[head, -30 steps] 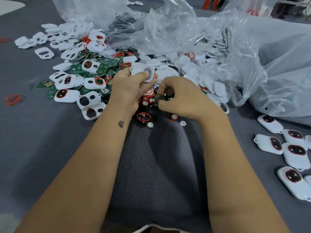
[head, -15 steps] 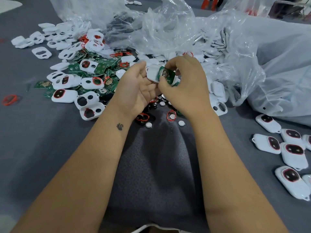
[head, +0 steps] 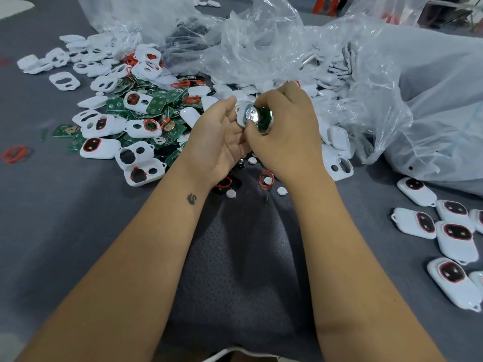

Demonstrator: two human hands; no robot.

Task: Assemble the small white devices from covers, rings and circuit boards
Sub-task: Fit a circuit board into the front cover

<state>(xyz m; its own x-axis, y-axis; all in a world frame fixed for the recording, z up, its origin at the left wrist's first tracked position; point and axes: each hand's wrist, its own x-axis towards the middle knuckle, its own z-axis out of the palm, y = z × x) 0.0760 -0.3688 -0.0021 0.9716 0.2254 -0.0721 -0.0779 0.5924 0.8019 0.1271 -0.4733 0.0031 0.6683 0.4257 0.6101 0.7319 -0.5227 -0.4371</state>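
A white cover (head: 241, 116) with a green board (head: 262, 118) set against it is held above the grey tabletop (head: 47, 210), just in front of the heap of parts (head: 136, 113). The cover is cradled in the left hand (head: 217, 142), whose palm is turned up and whose fingers are curled around the cover's left edge. The board is pinched by the right hand (head: 285, 137), with the thumb at its near edge and the fingertips (head: 258, 103) bent over its far edge; a round silvery disc can be made out on the board's left part. Whether the board is fully seated in the cover cannot be told. Left of the held cover, the heap is made up of white covers, green boards and red rings, spread toward the tabletop's far left. A lone red ring (head: 13, 154) is seen well to the left of the heap. Behind and to the right of the hands, crumpled clear bags (head: 339, 61) are piled, with more white parts inside. Just below the hands, a red ring (head: 266, 178) and small white buttons (head: 231, 193) are scattered. Far right of the hands, finished devices (head: 456, 240) are laid in a group.
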